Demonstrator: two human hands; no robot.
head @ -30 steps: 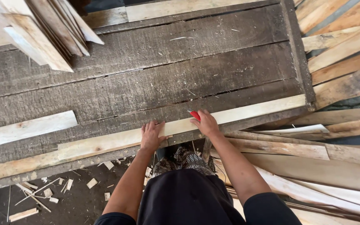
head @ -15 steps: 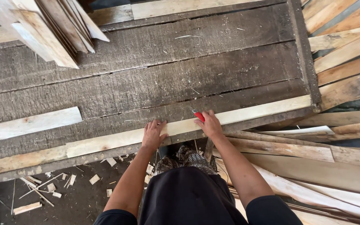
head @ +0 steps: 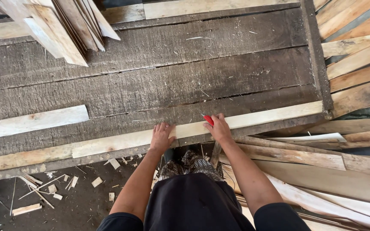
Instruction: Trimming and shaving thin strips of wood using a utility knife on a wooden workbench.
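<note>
Hands [head: 189,132] on strip [head: 253,122], bench edge.

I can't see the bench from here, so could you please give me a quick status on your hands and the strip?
Left hand flat on long pale wood strip. Right hand on strip, gripping red pencil. Strip along bench edge. Nothing on it.

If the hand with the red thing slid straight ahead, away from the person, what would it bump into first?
Probably nothing soon. The right hand rests on the long pale strip, holding a red marker. Ahead lies only the flat grey workbench, as far as the picture shows.
</note>
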